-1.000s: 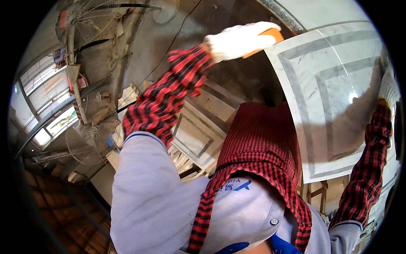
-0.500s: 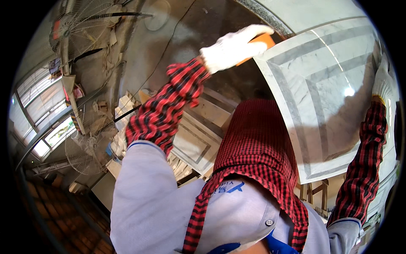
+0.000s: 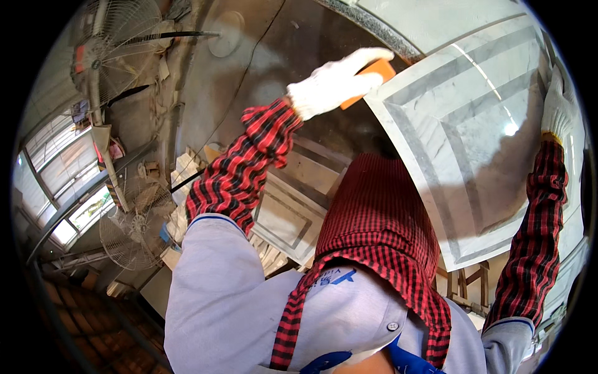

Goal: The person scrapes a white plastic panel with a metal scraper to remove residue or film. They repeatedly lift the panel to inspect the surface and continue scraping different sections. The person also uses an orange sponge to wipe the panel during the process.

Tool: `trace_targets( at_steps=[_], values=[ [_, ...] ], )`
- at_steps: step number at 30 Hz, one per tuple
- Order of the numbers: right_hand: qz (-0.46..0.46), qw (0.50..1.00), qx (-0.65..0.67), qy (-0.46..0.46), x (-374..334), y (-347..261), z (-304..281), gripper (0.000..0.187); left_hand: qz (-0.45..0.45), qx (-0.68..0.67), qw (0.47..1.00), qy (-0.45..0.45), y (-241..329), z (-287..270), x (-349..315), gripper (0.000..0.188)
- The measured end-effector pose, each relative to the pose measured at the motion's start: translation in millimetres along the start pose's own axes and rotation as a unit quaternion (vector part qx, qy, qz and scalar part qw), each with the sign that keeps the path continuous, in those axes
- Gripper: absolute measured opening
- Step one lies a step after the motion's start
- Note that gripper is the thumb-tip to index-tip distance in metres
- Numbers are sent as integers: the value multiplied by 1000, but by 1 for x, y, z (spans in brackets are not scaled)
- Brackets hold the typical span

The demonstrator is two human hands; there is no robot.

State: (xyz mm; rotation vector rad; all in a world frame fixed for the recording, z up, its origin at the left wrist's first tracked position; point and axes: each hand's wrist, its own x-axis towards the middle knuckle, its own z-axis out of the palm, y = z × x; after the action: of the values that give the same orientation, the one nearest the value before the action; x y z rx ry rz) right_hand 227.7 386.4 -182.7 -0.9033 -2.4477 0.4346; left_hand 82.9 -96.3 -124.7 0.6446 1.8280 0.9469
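Note:
In my white-gloved left hand (image 3: 327, 84) is an orange rectangular block (image 3: 374, 76), gripped between thumb and fingers. The block meets the upper left corner of a polished marble slab (image 3: 389, 112) with grey inlaid bands. That slab spans the right of the view, its near corner close to my apron. My gloved right hand (image 3: 559, 103) lies at the slab's far right edge, fingers stretched out and partly dark near the rim of the view. No tool shows in it. Red-and-black checked sleeves cover both my forearms.
Another banded panel (image 3: 283, 215) lies low to the left of my apron (image 3: 377, 218). Two wire-cage fans (image 3: 134, 227) stand at the left, near windows (image 3: 65, 181). A cable (image 3: 249, 68) crosses the floor. Wooden supports (image 3: 467, 283) show under the slab.
My left hand and the orange block have shifted slightly down and left in view, staying at the slab's corner. My right hand keeps its place on the far edge.

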Motion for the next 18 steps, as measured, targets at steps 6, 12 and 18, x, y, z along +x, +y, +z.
trace_targets(
  at_steps=[6, 12, 18],
  values=[
    [15, 1000, -11, 23, 2, 5, 4, 50, -15, 42, 999, 9, 11, -4, -5, 51],
    [35, 999, 22, 26, -7, -9, 2, 49, -40, -2, 999, -24, 0, -12, -22, 52],
    [19, 999, 12, 24, -4, -1, 4, 44, -20, -32, 999, -23, 10, -2, 8, 53]
  ],
)
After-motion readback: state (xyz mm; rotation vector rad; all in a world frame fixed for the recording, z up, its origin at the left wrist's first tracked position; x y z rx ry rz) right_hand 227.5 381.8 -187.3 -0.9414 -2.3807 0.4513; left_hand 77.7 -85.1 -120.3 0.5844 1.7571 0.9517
